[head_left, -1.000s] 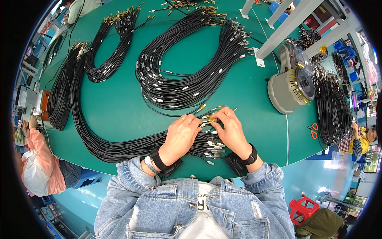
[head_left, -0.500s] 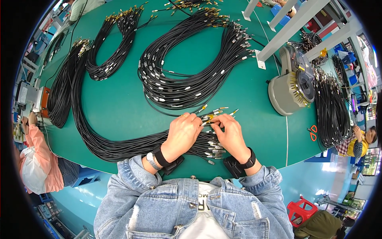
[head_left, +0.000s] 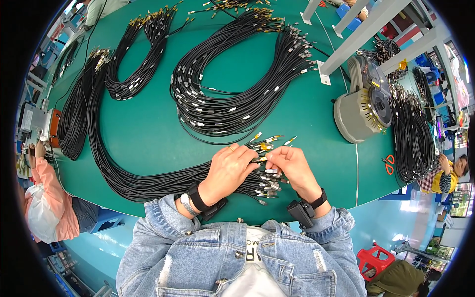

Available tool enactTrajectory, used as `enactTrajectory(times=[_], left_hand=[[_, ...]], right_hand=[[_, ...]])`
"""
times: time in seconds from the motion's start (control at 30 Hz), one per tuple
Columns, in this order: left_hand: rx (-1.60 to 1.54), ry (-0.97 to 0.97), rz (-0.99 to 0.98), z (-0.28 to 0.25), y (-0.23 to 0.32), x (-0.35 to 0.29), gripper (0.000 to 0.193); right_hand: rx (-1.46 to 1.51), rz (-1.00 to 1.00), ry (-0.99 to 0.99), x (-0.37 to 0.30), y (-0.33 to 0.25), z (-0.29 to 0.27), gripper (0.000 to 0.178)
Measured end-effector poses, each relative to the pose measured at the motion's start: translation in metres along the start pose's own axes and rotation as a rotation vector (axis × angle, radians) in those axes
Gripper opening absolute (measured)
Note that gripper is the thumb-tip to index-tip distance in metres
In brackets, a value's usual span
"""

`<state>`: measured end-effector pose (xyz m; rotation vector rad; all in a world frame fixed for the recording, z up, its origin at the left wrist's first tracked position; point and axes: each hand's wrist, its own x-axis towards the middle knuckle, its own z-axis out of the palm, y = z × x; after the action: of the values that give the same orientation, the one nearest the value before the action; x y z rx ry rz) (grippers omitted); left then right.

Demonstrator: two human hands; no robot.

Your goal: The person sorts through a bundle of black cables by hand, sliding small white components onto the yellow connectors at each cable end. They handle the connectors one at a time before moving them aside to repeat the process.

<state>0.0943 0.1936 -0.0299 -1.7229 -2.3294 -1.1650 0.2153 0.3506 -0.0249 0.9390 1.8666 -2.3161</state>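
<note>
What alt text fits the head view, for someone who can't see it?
Seen from above, a person in a denim jacket works both hands, the left hand and right hand, at the connector ends of a long bundle of black cables on a green table. More coiled cable bundles lie beyond, and a grey tape dispenser stands to the right.

1. The left hand (head_left: 228, 171) has edged toward the tape dispenser (head_left: 363, 101), its fingers now lying further over the gold-tipped cable ends (head_left: 264, 146).
2. The right hand (head_left: 292, 168) has closed in on the left, its fingertips now pinching one connector (head_left: 271, 171) on the side away from the dispenser.
3. The fanned-out connector tips now point more toward the dispenser.
</note>
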Motion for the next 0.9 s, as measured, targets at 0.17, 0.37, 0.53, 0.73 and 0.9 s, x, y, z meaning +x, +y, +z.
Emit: enactTrajectory(times=[0.17, 0.37, 0.53, 0.73, 0.9], left_hand=[[-0.001, -0.013, -0.005, 0.002, -0.002, 0.0, 0.014], [-0.05, -0.004, -0.034, 0.002, -0.002, -0.003, 0.012], [-0.119, -0.004, -0.063, 0.003, -0.003, -0.004, 0.011], [-0.12, 0.023, -0.046, 0.005, -0.001, -0.006, 0.011], [-0.075, 0.042, -0.023, 0.003, 0.002, -0.006, 0.012]], right_hand=[[0.066, 0.021, -0.023, -0.001, -0.008, 0.003, 0.013], [0.011, -0.077, 0.011, -0.002, -0.003, 0.007, 0.011], [0.053, -0.158, -0.014, 0.0, 0.004, 0.009, 0.008], [0.06, -0.106, 0.0, -0.003, -0.001, 0.011, 0.009], [0.034, -0.085, -0.034, -0.006, -0.005, 0.009, 0.011]])
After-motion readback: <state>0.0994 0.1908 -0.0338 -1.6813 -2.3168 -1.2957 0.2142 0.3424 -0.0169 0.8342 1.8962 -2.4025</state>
